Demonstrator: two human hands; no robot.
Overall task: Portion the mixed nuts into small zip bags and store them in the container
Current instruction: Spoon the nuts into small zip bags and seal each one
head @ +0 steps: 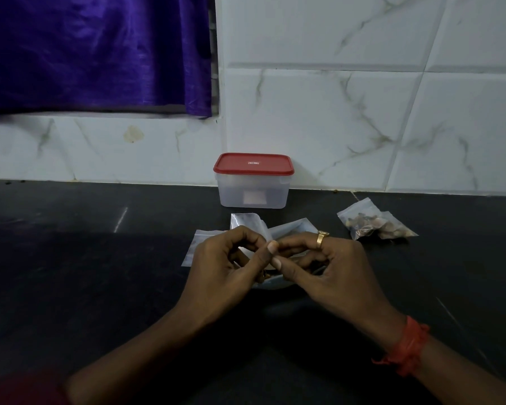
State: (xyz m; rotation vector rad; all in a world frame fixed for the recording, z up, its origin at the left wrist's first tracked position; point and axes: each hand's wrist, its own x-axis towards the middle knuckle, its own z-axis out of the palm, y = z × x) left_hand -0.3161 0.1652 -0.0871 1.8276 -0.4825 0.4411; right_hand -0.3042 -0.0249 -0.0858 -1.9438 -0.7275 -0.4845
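From the head camera, the left hand [225, 267] and the right hand [327, 273] are meeting at the middle of the dark counter [85, 273], thumbs touching, fingertips pinching a small clear zip bag [247, 226] between them. Under the hands something holding nuts is showing, mostly hidden. Two filled bags [374, 223] are lying right of the hands, well apart from them. The container [253, 182], its red lid [253, 163] on, is sitting against the tiled wall [362, 97] behind the hands. A purple curtain [94, 54] is hanging upper left. Bare counter is spreading wide on the left and near edge.
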